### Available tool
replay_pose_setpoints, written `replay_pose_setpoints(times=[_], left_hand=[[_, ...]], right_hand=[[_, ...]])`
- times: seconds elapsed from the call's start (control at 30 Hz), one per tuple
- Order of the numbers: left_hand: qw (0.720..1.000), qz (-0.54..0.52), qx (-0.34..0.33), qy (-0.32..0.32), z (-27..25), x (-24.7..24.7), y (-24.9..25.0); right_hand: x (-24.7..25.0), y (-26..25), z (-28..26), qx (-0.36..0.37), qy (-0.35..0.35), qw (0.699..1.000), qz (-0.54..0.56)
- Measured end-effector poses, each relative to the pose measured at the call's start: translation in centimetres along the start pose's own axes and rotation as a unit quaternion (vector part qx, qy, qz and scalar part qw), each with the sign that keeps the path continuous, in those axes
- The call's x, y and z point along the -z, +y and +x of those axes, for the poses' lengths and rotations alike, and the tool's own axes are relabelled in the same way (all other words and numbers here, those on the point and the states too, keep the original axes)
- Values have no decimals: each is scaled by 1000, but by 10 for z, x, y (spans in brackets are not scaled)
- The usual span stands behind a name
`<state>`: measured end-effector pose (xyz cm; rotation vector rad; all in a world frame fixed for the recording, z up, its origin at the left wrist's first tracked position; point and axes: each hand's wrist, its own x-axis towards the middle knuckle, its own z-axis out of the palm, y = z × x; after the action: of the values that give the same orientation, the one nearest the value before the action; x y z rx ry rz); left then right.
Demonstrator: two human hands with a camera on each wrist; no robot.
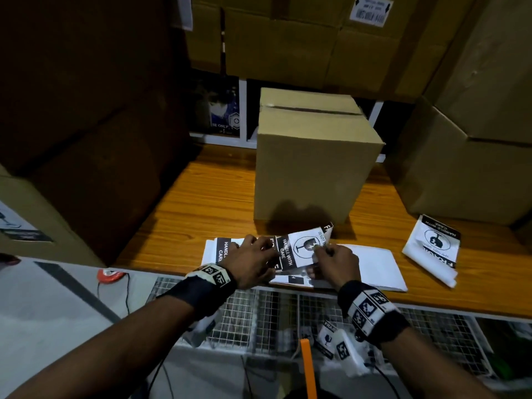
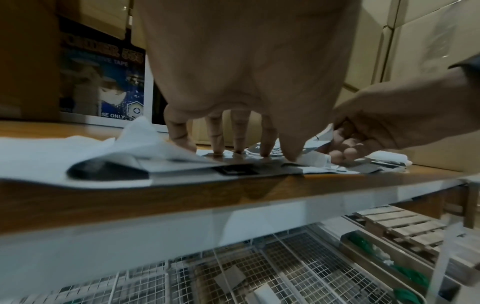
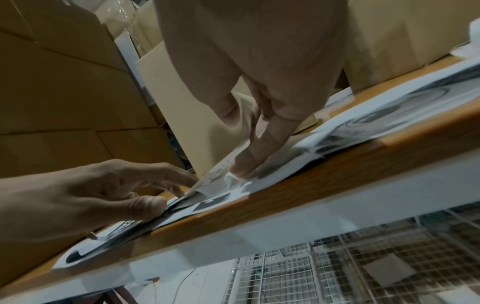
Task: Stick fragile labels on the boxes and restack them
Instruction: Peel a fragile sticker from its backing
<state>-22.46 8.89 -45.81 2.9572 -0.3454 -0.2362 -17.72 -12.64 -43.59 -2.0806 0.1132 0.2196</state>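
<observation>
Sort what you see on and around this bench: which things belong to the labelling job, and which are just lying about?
In the job:
fragile label, pinched by right hand
label stack, pressed by left hand
small box

Lying about:
spare label sheet
red disc
wire basket

I find the head view dim overall; the brightest patch is the counter (image 1: 201,203) around the upright box (image 1: 313,162), whose near face carries the soft shadows of the hands. Left of that box the stacked cartons sink into near-black. Both wrist views are smeared and soft, with edges bowed.
</observation>
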Motion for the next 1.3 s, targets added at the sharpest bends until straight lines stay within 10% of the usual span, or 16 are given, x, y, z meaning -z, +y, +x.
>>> replay_pose_setpoints(times=[0.23,0.33,0.43,0.53,0.7,1.3], left_hand=[[999,37,-14,10,-8,1,-1],[999,45,-21,13,-8,-2,-4],[999,35,-21,14,-4,0,-6],[999,8,-28,35,8,1,-4],[995,-82,-13,62,26,-10,-19],[999,-28,-22,9,76,24,-29]], right_hand=[[17,2,-2,-41,13,998,-48],[32,-1,4,-20,126,981,-145],[32,-25,-2,233,239,927,-170],[5,-49,-4,472,60,833,-282],[-31,-43,24,301,-163,802,-489],[-36,-31,45,269,-221,828,-440]])
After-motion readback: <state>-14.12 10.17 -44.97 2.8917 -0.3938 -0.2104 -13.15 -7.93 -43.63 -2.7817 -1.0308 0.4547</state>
